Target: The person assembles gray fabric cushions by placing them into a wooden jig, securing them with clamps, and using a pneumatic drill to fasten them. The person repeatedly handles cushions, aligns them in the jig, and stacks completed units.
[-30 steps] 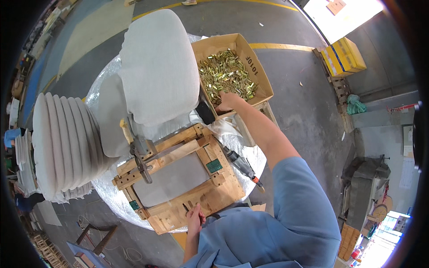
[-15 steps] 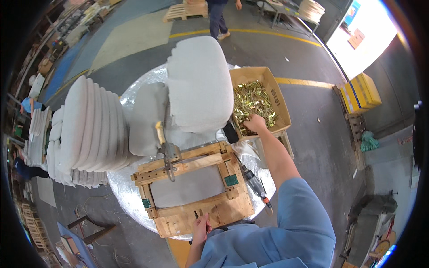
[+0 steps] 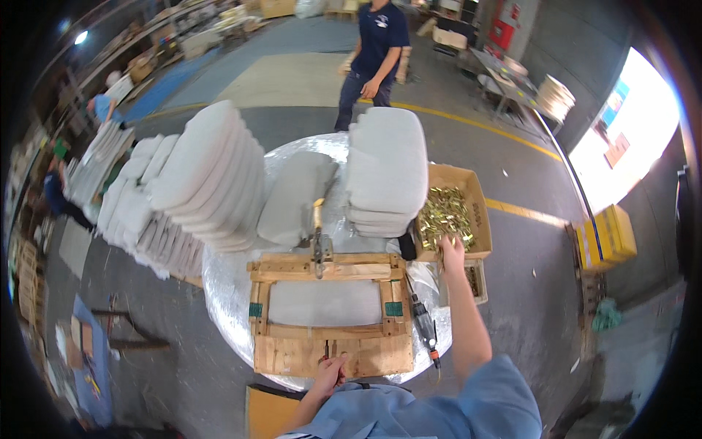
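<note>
My right hand [image 3: 452, 254] reaches into a cardboard box [image 3: 479, 216] of small brass-coloured metal fittings [image 3: 444, 212], its fingers bent together at the near edge of the heap; what they pinch is hidden. My left hand [image 3: 333, 369] is closed at the front edge of a wooden jig [image 3: 292, 355], and a thin dark piece [image 3: 326, 348] sticks up from its fingers, too small to name. A grey padded panel [image 3: 325, 302] lies inside the jig's frame. The toggle clamp [image 3: 318, 245] with a yellow handle stands at its back bar.
A power screwdriver [image 3: 424, 325] lies right of the jig on the film-wrapped round table [image 3: 227, 311]. Grey padded panels form a tall stack [image 3: 205, 175] at left and a shorter one [image 3: 387, 164] behind. A smaller tray [image 3: 477, 282] is under the box. Another person [image 3: 380, 51] stands beyond the table.
The view has tilted up and turned, so the jig looks straighter and lower. My right hand stays at the box; the left stays at the jig's front. The other person shows more fully.
</note>
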Demonstrator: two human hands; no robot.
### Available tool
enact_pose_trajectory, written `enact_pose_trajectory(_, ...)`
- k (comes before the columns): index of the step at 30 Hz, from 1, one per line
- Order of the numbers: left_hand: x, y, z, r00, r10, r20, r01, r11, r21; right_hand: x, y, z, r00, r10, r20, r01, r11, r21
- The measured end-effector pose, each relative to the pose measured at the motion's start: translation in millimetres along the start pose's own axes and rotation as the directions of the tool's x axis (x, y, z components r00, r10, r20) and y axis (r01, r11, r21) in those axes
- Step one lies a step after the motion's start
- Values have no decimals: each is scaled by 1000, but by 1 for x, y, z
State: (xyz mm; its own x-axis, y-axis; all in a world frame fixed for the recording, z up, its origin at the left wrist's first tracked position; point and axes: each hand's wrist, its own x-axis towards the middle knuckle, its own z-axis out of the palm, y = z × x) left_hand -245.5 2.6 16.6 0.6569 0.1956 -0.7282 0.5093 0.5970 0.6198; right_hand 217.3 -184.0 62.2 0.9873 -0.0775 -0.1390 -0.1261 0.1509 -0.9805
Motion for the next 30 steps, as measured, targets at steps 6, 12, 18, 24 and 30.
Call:
enact_pose_trajectory(6, 7, -13, 9, 926, -180, 332, -43, 822, 567, -206, 43, -20, 923, 385, 19, -379, 897, 227)
enact_pose_trajectory(12, 46, -55, 43, 818, -182, 545, -430, 436, 791, -330, 134, -26, 861, 509, -15, -501, 851, 157)
enact_pose_trajectory(18, 83, -88, 43, 891, -148, 430, -399, 202, 895, -342, 172, -28, 995, 28, 94, -1, 961, -276)
enact_pose_trajectory(24, 113, -107, 28, 880, -140, 454, -385, 351, 854, -342, 173, -27, 967, -113, 227, 199, 892, -406)
enact_pose_trajectory(30, 92, -56, 31, 949, -93, 302, -228, 462, 857, -344, 164, -33, 927, -151, 344, 322, 790, -521)
